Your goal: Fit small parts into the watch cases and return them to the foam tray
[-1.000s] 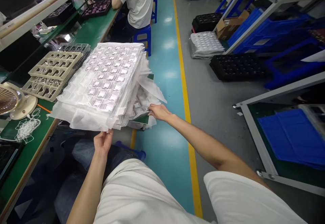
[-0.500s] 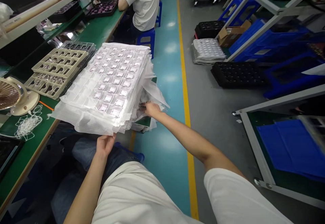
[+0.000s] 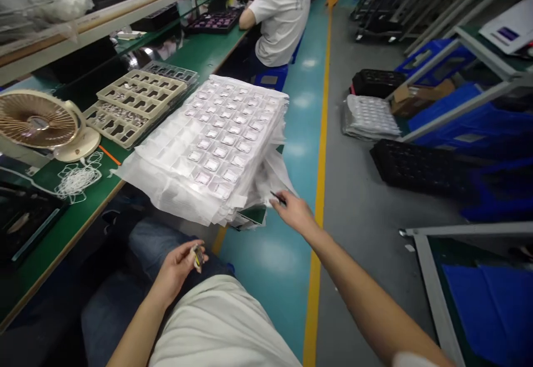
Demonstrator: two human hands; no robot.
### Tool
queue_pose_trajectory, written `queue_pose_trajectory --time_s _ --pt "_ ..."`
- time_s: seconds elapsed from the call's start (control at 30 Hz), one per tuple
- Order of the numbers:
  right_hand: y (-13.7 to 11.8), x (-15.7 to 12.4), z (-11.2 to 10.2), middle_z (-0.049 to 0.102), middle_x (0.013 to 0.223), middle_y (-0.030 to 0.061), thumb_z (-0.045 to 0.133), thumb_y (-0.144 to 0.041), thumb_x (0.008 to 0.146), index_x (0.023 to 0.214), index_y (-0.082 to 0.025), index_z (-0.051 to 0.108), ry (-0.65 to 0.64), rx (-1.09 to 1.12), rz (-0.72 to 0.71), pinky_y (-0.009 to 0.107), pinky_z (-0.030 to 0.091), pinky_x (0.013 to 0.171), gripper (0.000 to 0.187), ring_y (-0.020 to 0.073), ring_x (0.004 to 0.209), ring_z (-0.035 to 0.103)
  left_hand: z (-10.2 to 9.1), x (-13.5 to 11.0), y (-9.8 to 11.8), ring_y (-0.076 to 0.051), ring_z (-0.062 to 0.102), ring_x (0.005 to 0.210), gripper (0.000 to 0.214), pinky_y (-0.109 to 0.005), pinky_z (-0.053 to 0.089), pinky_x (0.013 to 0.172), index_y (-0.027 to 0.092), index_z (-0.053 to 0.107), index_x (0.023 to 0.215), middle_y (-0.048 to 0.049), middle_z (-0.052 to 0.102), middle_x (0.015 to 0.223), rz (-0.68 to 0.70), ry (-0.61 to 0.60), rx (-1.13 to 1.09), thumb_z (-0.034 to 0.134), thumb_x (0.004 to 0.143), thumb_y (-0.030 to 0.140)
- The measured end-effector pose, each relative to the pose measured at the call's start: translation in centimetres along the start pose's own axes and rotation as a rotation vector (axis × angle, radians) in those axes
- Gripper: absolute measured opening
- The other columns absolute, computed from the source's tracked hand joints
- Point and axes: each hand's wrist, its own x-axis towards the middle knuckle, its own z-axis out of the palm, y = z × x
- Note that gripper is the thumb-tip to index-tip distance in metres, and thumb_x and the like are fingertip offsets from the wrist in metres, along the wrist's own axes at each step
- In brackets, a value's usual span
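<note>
Both arms bare, coming in from the bottom of frame. The left hand (image 3: 177, 271) sits low over the lap, thumb and fingers pinched on a small pale item (image 3: 198, 257), too small to tell what. The bare right arm (image 3: 366, 295) reaches forward, nearly straight. The right hand (image 3: 295, 214) is curled, a thin dark tool (image 3: 278, 197) between its fingertips. Pale short-sleeved shirt (image 3: 216, 322) at bottom edge. 2 hands well apart.

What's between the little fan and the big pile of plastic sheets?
In the head view, beige trays holding small metal parts sit on the green workbench, between the desk fan and the stack of white plastic blister sheets.
</note>
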Motion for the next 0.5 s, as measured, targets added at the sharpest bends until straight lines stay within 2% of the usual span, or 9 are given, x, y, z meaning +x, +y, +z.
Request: queue_pose_trajectory --time_s 0.07,0.13,0.2,0.27,0.33,0.4,0.5 --pt "-1.7 -4.8 1.0 0.081 0.103 0.0097 0.063 -0.038 0.094 0.101 -0.027 0.076 -0.089 0.074 -0.100 0.042 0.059 0.084 0.018 0.0314 0.096 0.077 0.7 -2.3 0.1 -0.031 0.076 0.100 0.038 -0.033 0.056 0.074 0.016 0.080 0.120 -0.0192 0.076 0.117 -0.024 -0.055 0.119 0.086 0.086 0.033" --pt "-4.5 -8.9 3.0 0.082 0.094 0.0027 0.066 -0.047 0.093 0.095 -0.034 0.078 -0.226 0.169 -0.223 0.037 0.061 0.071 0.018 0.0276 0.084 0.078 1.2 -4.0 0.4 -0.029 0.075 0.099 0.036 -0.035 0.056 0.076 0.021 0.082 0.117 -0.0191 0.068 0.137 -0.041 -0.130 0.243 0.084 0.087 0.041" --pt "-8.0 -11.5 5.5 0.082 0.093 0.0019 0.068 -0.047 0.093 0.099 -0.036 0.081 -0.388 0.416 -0.328 0.038 0.059 0.068 0.018 0.0280 0.081 0.077 1.3 -5.2 0.9 -0.027 0.074 0.094 0.037 -0.035 0.056 0.074 0.023 0.083 0.114 -0.0180 0.062 0.146 -0.040 -0.191 0.292 0.084 0.085 0.047" --pt "-11.8 -12.5 7.9 0.081 0.089 0.0022 0.068 -0.044 0.095 0.100 -0.037 0.083 -0.491 0.525 -0.414 0.038 0.056 0.066 0.017 0.0273 0.078 0.075 0.7 -6.3 1.9 -0.026 0.072 0.090 0.039 -0.034 0.054 0.071 0.024 0.082 0.115 -0.0165 0.069 0.130 -0.028 -0.213 0.280 0.084 0.085 0.049" --pt "-15.6 -12.2 9.7 0.078 0.083 0.0025 0.068 -0.045 0.096 0.098 -0.034 0.084 -0.558 0.565 -0.473 0.036 0.053 0.065 0.019 0.0250 0.074 0.071 -0.5 -7.5 3.1 -0.026 0.071 0.091 0.041 -0.032 0.052 0.070 0.025 0.081 0.119 -0.0139 0.074 0.111 0.009 -0.178 0.241 0.083 0.086 0.049" --pt "-18.8 -11.4 11.1 0.076 0.085 0.0029 0.071 -0.048 0.095 0.103 -0.031 0.084 -0.601 0.641 -0.502 0.034 0.052 0.068 0.023 0.0230 0.076 0.069 -2.3 -8.8 4.3 -0.027 0.070 0.093 0.043 -0.032 0.051 0.071 0.023 0.080 0.121 -0.0138 0.075 0.105 0.058 -0.091 0.173 0.082 0.087 0.049" --pt "-22.7 -10.8 13.1 0.076 0.104 0.0045 0.079 -0.054 0.088 0.114 -0.029 0.078 -0.675 0.877 -0.503 0.032 0.054 0.071 0.036 0.0205 0.080 0.068 -5.0 -10.7 5.4 -0.027 0.070 0.091 0.048 -0.032 0.051 0.073 0.018 0.078 0.124 -0.0172 0.078 0.103 0.137 0.053 -0.021 0.083 0.086 0.048"
